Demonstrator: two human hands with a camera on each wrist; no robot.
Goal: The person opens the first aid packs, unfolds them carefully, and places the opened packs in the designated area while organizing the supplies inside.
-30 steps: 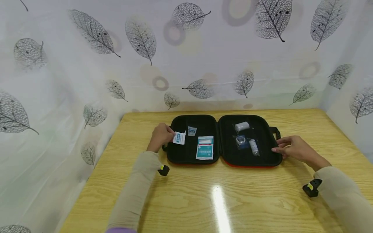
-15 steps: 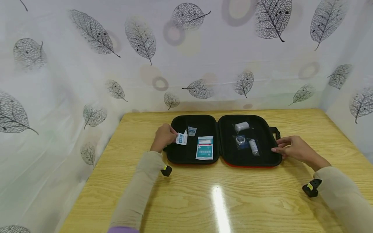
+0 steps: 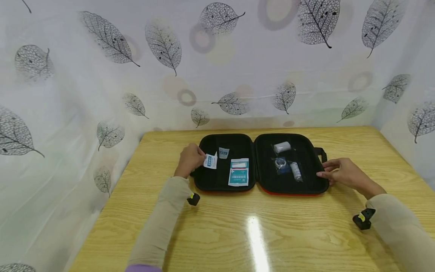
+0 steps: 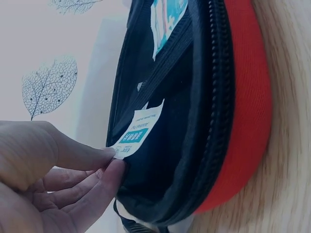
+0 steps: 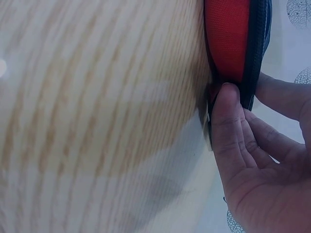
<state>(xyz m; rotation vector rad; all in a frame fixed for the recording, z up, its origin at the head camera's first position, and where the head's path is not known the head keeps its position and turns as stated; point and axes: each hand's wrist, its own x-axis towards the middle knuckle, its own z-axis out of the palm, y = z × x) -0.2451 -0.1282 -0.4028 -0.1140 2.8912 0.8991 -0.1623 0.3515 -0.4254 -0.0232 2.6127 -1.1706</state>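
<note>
A black-lined first-aid case (image 3: 210, 182) with a red outer shell lies unfolded flat on the table. My left hand (image 3: 190, 160) is at its left half, thumb and fingertips pinching the corner of a small white alcohol pad packet (image 4: 135, 133) with a teal label. The packet slants over the case's lining. Another small packet (image 3: 224, 153) sits beside it, tucked at a band across the lining. At the far right side my right hand (image 3: 344, 174) holds the case's rim, thumb on the inner side and fingers against the red shell (image 5: 227, 43).
A larger teal-and-white packet (image 3: 239, 173) lies in the left half. In the right half are a white roll (image 3: 282, 147), a bagged ring-shaped item (image 3: 280, 163) and a second wrapped roll (image 3: 296, 172). A black handle (image 3: 320, 154) sticks out at right. A leaf-patterned curtain (image 3: 234, 68) hangs behind the wooden table (image 3: 289, 234).
My left hand has shifted the alcohol pad packet slightly to the right, then a touch back left. The right hand stays on the case's rim.
</note>
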